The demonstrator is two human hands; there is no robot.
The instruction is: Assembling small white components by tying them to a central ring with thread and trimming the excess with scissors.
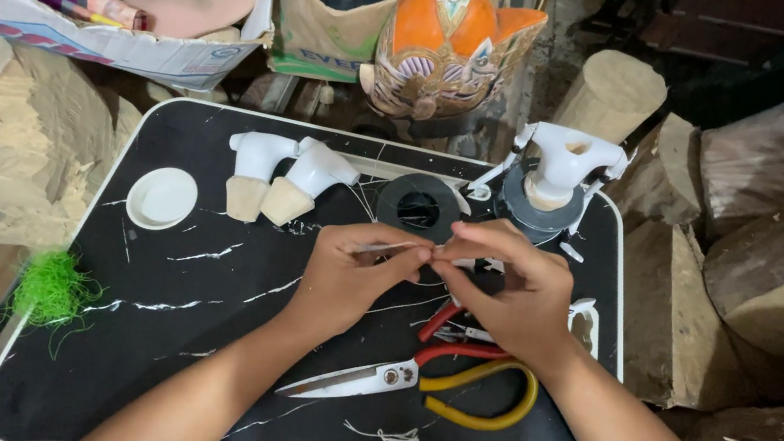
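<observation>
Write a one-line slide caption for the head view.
Left hand and right hand pinch a thin white strand together above shears on a black marbled table.

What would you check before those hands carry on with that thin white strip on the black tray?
1. Left hand and right hand both pinch the thin white strip: ok.
2. Fingertips meet above the tray, clear of the blades: ok.
3. Scissors lie nearby, blades shut: ok.
4. Black tape roll within reach: ok.
5. Two white carved pieces lie tipped over: not ok.
6. Strip's length or knot: cannot tell.
</observation>
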